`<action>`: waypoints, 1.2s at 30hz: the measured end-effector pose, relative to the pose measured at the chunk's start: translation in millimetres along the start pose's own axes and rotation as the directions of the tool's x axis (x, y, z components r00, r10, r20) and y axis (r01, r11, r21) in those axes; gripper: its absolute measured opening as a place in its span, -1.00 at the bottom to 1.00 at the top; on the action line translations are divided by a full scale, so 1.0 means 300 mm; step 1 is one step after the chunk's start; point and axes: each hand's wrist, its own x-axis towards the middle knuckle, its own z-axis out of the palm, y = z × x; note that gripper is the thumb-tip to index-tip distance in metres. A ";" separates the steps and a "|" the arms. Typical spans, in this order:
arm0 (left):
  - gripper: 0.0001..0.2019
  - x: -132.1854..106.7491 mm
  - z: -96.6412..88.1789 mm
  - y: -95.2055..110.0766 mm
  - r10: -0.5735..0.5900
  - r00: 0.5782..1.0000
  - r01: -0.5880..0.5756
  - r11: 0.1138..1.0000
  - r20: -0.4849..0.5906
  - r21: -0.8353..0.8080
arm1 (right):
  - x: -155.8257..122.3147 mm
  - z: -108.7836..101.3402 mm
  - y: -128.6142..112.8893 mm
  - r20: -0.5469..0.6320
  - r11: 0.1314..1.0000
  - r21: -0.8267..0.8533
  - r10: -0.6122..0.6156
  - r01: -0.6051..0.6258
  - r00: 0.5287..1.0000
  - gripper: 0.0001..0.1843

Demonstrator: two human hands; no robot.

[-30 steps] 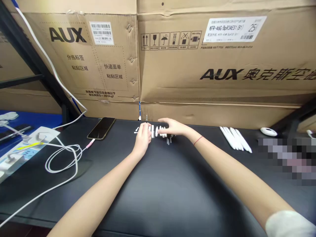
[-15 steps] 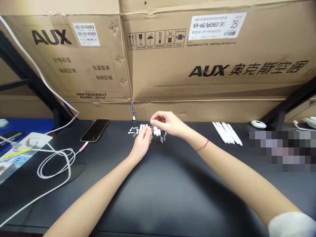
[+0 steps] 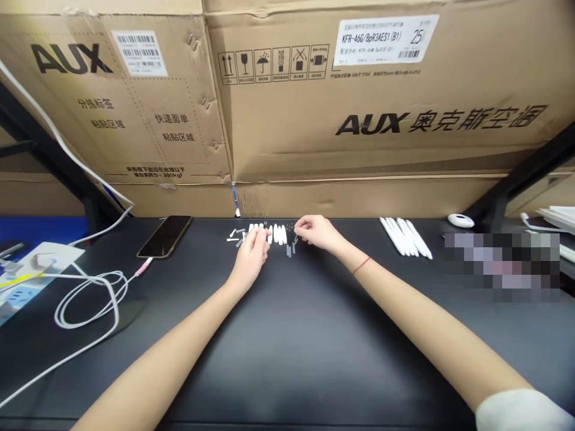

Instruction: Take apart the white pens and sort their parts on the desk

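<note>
My left hand point(image 3: 251, 254) is closed around a thin dark rod point(image 3: 266, 220), whose narrow tip points up past the thumb. My right hand point(image 3: 318, 231) is off to the right, with thumb and fingers pinched together low over the table. Beside its fingertips lie small dark pieces point(image 3: 290, 227); whether one is in the pinch is too small to tell. Between the hands sits a row of short white caps point(image 3: 280, 234), partly hidden behind my left hand. Small clear pieces point(image 3: 289, 251) lie in front of the row, and thin white pieces point(image 3: 232, 239) lie left of it.
Several white pen barrels point(image 3: 405, 237) lie on the black table point(image 3: 287, 359) at right, near a white oval device point(image 3: 460, 221). A phone point(image 3: 165, 237) with a white cable point(image 3: 114, 299) lies at left. Large cardboard boxes point(image 3: 278, 137) stand along the back.
My right hand has moved away from the left, to the right and down beside the small dark pieces. The left hand keeps its grip, and the rod now shows. The view has shifted slightly.
</note>
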 end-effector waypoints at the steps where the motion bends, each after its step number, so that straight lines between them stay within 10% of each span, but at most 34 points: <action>1: -0.77 -0.001 0.000 0.002 0.000 1.000 0.000 1.000 -0.001 0.002 | 0.001 0.004 0.002 0.007 1.000 -0.004 0.010 -0.010 1.000 -0.91; 11: -0.73 -0.003 -0.004 -0.008 0.032 0.999 -0.032 0.999 0.021 0.017 | -0.018 -0.015 -0.018 -0.043 0.992 -0.113 0.047 -0.051 0.998 -0.89; 18: -0.67 -0.026 0.022 -0.018 0.049 0.991 -0.050 0.999 0.126 0.009 | -0.100 0.002 -0.144 0.156 0.889 0.382 -0.330 0.251 0.931 -0.67; 23: -0.71 -0.038 0.034 -0.014 0.007 0.997 -0.009 1.000 0.077 0.025 | -0.048 -0.011 -0.143 -0.059 0.812 0.559 -0.166 0.170 0.984 -0.72; 28: -0.78 -0.019 0.025 -0.023 -0.047 0.999 0.046 0.998 -0.021 -0.044 | 0.017 -0.013 -0.068 -0.144 0.967 0.248 0.089 -0.051 0.986 -0.70; 36: -0.80 -0.006 0.012 -0.033 -0.025 0.998 0.021 0.998 -0.054 -0.065 | 0.030 0.052 -0.045 -0.112 0.974 -0.223 0.015 -0.040 0.994 -0.70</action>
